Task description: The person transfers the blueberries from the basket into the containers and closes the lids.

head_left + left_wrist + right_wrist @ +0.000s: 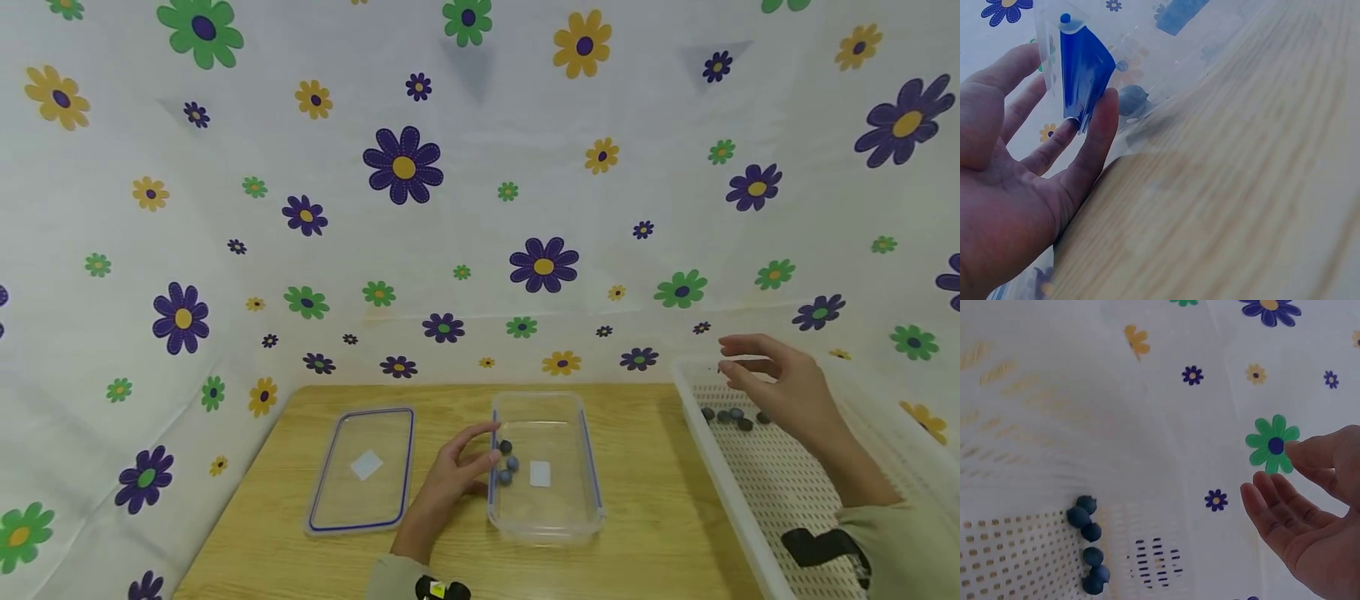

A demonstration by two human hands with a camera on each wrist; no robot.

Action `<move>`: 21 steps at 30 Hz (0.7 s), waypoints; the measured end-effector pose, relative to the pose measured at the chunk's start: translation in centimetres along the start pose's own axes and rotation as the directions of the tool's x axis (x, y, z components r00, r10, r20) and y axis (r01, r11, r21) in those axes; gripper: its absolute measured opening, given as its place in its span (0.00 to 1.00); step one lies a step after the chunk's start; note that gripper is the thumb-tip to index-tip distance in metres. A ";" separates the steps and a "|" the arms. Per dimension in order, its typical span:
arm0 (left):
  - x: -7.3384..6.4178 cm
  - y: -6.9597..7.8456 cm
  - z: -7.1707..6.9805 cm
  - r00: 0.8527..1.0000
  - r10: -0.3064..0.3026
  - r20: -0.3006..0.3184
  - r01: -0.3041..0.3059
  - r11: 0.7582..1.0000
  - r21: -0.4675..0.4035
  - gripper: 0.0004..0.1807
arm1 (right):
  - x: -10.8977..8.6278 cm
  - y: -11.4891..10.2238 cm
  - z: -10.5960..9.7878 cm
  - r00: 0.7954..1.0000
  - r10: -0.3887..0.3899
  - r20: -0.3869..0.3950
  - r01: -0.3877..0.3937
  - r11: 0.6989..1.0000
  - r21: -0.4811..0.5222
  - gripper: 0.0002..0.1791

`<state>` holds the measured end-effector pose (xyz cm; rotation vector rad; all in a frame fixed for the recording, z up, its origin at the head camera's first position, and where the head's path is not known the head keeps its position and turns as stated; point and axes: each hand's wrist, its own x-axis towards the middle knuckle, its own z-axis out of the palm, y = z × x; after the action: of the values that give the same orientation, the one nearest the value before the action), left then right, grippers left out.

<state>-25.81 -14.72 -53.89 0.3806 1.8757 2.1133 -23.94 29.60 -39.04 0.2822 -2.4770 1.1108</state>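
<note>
My left hand (pixel 450 475) is at the left side of a clear plastic container (pixel 558 521); its fairly straight fingers touch the blue-edged wall. In the left wrist view, fingertips of that hand (pixel 1107 109) rest against the blue edging (pixel 1082 72). Inside the container, three blueberries (pixel 506 477) lie along the left wall beside a white label (pixel 540 473). Above the white basket (pixel 731 508) hangs my right hand (pixel 780 387), fingers loosely bent. The right wrist view shows a gap between its thumb and fingers, with nothing held. Several blueberries (pixel 1088 531) sit in the basket.
A clear lid (pixel 360 508) with a blue seal and white label lies left of my left hand. All stands on a wooden table (pixel 637 533). Flower-patterned sheeting (pixel 480 217) rises behind and at the sides. The basket has perforated floor and raised walls.
</note>
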 end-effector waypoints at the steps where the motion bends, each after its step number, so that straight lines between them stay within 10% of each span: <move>1: 0.0 0.0 0.0 1.000 0.001 0.002 -0.001 1.000 -0.003 0.31 | 0.1 0.6 -0.1 1.000 0.011 0.009 -0.011 1.000 -0.024 0.22; 12: 0.1 -0.3 0.2 1.000 0.001 0.005 -0.001 1.000 -0.010 0.31 | 0.2 6.5 -0.3 0.983 0.154 0.100 -0.132 0.971 -0.198 0.21; 21: 0.1 -0.3 0.0 1.000 0.012 0.003 -0.012 1.000 -0.010 0.30 | -0.4 10.9 -0.5 0.914 0.331 0.233 -0.297 0.940 -0.169 0.27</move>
<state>-25.91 -14.66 -54.18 0.3937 1.8652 2.1272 -27.16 37.18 -46.14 -0.0169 -2.8920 1.0835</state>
